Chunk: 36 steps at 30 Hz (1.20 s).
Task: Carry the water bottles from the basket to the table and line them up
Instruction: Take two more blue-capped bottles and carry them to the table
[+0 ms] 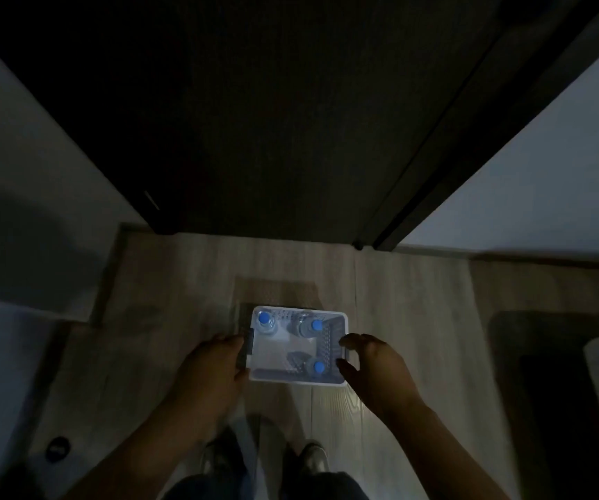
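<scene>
White basket on wood floor, dark door beyond, left grip holding it, right grip wide.

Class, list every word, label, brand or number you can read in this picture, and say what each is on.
No text is readable.
Water bottles in the basket: any label is too dim and blurred to read.
Door and floor: no writing shows.

Basket of three blue-capped water bottles on floor, between left hand and right hand.
</scene>
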Available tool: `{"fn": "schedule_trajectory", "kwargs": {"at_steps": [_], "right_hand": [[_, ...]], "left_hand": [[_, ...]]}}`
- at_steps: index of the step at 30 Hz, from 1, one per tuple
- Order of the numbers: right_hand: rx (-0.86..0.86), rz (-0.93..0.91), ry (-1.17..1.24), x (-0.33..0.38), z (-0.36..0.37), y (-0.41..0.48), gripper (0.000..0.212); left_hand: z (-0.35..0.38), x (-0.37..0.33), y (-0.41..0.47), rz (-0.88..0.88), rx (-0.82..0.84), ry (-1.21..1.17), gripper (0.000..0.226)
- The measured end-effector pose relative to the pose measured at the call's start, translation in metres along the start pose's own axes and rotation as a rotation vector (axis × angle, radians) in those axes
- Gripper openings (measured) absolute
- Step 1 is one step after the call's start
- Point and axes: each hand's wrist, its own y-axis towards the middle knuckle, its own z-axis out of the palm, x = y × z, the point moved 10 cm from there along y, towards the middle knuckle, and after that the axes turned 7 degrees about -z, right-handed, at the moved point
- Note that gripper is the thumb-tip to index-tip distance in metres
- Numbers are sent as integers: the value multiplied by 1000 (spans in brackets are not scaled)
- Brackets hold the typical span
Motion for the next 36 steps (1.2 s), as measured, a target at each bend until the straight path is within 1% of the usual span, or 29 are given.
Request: {"fn": "schedule_trajectory", "kwargs": {"at_steps": [4, 9, 11, 14, 17, 19, 21, 27, 31, 34, 36], "right_hand": [[-11, 6, 12, -24, 51, 47, 36], [-60, -6, 12, -61, 114, 106, 40], [-90, -5, 11, -80, 140, 127, 41], [-137, 3, 23, -109, 178, 156, 42], [-180, 2, 48, -137, 212, 184, 49], [-215, 3, 61, -154, 230, 202, 57], [-232, 6, 81, -170, 247, 216, 62], [-211, 33, 118, -200, 281, 241, 62], [-226, 36, 136, -204, 283, 245, 56], [-236, 45, 211, -208, 287, 249, 54], [-267, 32, 293, -208, 290, 250, 50]], "left_hand": [[45, 19, 54, 1, -21, -6, 48], [103, 32, 124, 40, -73, 31, 28], [131, 36, 151, 48, -79, -2, 30], [169, 41, 188, 70, -126, 23, 34], [205, 46, 226, 91, -138, -24, 48], [228, 51, 249, 81, -125, -77, 59], [247, 56, 266, 53, -119, -122, 64], [265, 62, 290, 63, -240, -137, 63], [264, 62, 293, 74, -277, -193, 52], [263, 65, 294, 80, -313, -298, 48], [263, 68, 296, 77, -339, -330, 50]]}}
